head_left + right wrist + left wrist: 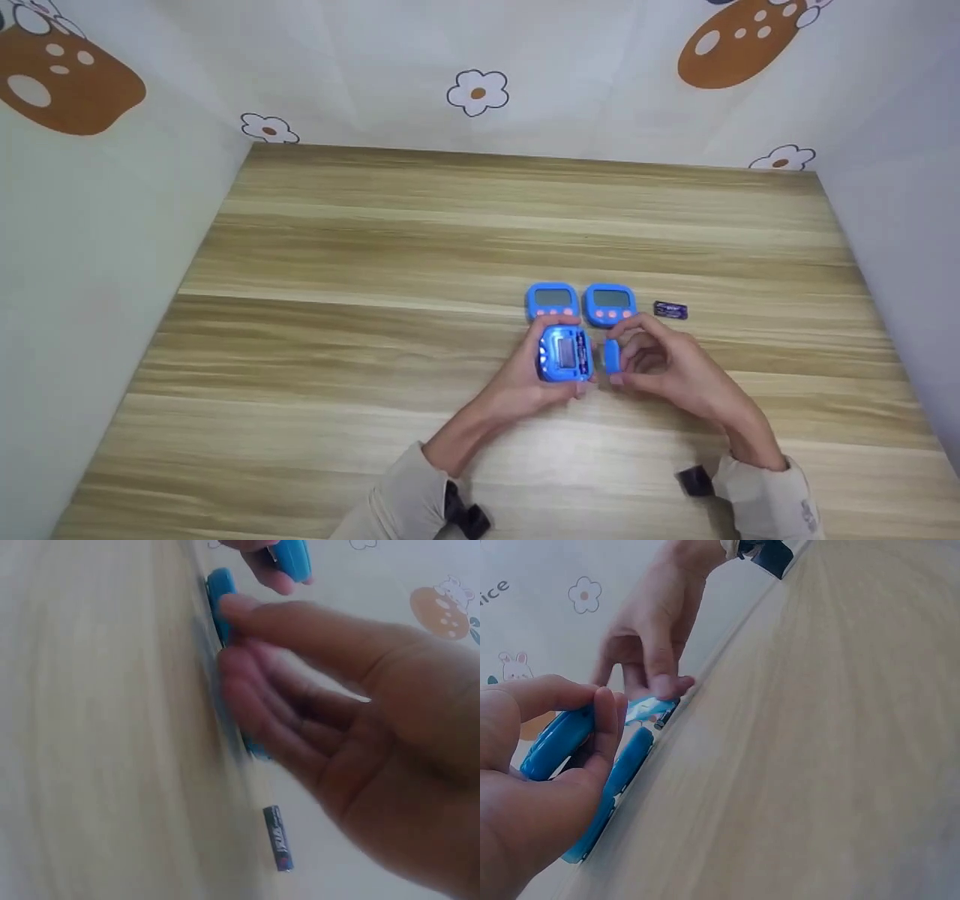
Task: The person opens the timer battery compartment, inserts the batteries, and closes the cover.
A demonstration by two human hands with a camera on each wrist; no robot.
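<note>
My left hand (529,375) grips a blue digital timer (559,352) by its edges. In the head view its battery slot faces up with a dark battery (582,352) lying in it. Just to the right, my right hand (675,367) pinches a small blue cover (612,356) between thumb and fingers, held on edge and apart from the timer. The left wrist view shows the held timer (559,742) side-on, with the right hand (656,630) beyond it. Blur in the right wrist view hides the cover.
Two more blue timers with grey screens and pink buttons, a left one (552,298) and a right one (611,300), lie side by side just beyond the hands. A loose dark battery (670,310) lies right of them on the wooden table (337,337). A patterned wall covering (375,67) stands behind.
</note>
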